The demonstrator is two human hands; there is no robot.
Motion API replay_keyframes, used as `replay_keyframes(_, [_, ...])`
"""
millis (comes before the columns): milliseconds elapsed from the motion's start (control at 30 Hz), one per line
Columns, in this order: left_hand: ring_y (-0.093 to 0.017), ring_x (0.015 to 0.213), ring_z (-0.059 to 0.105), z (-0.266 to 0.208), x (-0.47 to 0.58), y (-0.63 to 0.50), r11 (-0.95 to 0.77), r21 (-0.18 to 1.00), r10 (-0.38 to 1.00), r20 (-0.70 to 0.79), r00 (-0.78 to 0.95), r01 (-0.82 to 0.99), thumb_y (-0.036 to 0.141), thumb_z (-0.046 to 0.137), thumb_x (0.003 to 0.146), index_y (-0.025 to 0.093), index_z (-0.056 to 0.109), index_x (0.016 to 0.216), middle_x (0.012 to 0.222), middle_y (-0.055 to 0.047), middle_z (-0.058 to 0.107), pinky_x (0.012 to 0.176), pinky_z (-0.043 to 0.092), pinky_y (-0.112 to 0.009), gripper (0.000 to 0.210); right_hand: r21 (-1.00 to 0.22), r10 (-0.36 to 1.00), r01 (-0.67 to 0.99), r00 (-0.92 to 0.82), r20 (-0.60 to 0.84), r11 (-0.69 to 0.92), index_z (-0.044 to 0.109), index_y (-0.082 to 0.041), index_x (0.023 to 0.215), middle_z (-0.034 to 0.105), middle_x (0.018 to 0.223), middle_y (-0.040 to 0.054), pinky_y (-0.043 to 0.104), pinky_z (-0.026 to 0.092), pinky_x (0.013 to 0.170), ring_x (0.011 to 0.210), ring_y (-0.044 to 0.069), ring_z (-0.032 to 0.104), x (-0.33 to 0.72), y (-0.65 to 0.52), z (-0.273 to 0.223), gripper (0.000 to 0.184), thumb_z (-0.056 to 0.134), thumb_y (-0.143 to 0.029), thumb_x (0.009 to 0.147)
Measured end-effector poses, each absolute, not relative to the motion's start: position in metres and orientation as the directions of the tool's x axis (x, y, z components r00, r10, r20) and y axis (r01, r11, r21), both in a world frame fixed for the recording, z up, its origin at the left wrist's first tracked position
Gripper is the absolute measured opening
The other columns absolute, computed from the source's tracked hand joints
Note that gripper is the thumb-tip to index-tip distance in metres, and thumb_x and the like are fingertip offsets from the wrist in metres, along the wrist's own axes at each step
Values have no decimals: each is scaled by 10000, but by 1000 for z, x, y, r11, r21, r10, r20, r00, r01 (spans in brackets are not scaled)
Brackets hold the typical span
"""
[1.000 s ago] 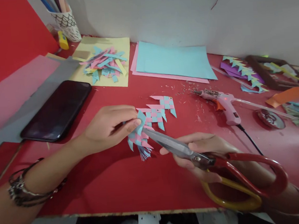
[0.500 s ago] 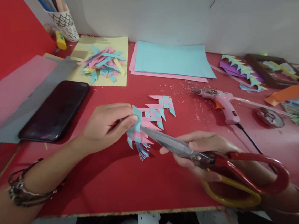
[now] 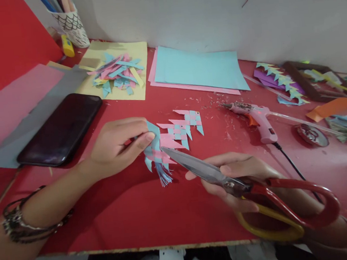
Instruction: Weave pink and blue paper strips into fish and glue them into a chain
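My left hand (image 3: 123,146) pinches the blue upper part of a woven pink-and-blue paper fish (image 3: 156,151) between thumb and fingertips. A fringe of thin blue strips (image 3: 164,175) hangs from its lower side. In my right hand (image 3: 233,171) lies a large pair of scissors (image 3: 205,167), gripped around the blades and pivot, with the red and yellow handles pointing towards me. The closed blade tips touch or nearly touch the held fish. Two more woven fish (image 3: 178,132) lie just beyond it on the red table, overlapping in view.
A hot glue gun (image 3: 261,119) with its cord lies to the right, beside a small round dish (image 3: 312,135). Behind are blue and pink sheets (image 3: 198,68) and a pile of paper strips (image 3: 121,72). A phone (image 3: 61,129) lies left, near a pen cup (image 3: 70,26).
My left hand has shifted slightly left with the paper fish, showing more of the fish behind. The scissors have barely moved in my right hand.
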State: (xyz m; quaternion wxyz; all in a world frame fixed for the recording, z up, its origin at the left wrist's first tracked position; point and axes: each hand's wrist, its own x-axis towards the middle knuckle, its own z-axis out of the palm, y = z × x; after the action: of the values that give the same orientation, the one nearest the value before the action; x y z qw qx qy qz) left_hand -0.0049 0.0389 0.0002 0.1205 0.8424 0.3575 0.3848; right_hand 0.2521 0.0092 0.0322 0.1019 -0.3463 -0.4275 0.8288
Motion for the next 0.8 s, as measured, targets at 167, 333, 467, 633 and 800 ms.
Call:
replay_keyframes(167, [-83, 483, 425, -2, -6, 38, -738, 466, 671, 574, 468, 488, 251, 381, 884, 194, 513, 608, 574, 9, 519, 456, 312, -227, 311, -748, 422, 132, -756, -500, -650, 591, -153, 881, 476, 619, -25, 152, 308, 342, 388, 32, 383, 249, 14, 34, 219, 431, -298, 847])
replay_keyframes(333, [-88, 495, 448, -5, -5, 38, -761, 445, 644, 600, 474, 472, 247, 395, 879, 203, 511, 645, 586, 8, 537, 457, 323, -227, 265, -795, 488, 143, -722, -491, -590, 581, -141, 781, 498, 698, 3, 154, 319, 357, 446, 38, 402, 250, 12, 42, 208, 485, -321, 821])
replay_keyframes(467, [-84, 494, 444, -5, -4, 38, -769, 445, 636, 602, 483, 459, 236, 406, 876, 192, 515, 643, 574, 9, 522, 460, 320, -221, 261, -766, 484, 78, -733, -478, -638, 573, -145, 790, 462, 678, -15, 147, 303, 359, 411, 16, 355, 249, 8, 43, 193, 429, -258, 849])
replay_keyframes(633, [-86, 480, 461, -2, -1, 38, -770, 433, 635, 593, 495, 468, 223, 398, 873, 195, 521, 651, 586, 4, 560, 448, 337, -208, 255, -770, 530, 27, -710, -464, -638, 578, -137, 944, 464, 746, 5, 127, 272, 351, 458, 14, 357, 252, 1, 34, 174, 456, -199, 836])
replay_keyframes(800, [-90, 476, 487, 4, 0, 37, -778, 392, 623, 576, 529, 490, 212, 376, 870, 187, 518, 633, 557, -13, 564, 445, 351, -196, 278, -812, 543, -5, -745, -386, -583, 570, -130, 986, 448, 779, 11, 117, 266, 367, 487, 9, 355, 258, -1, 28, 189, 458, -195, 849])
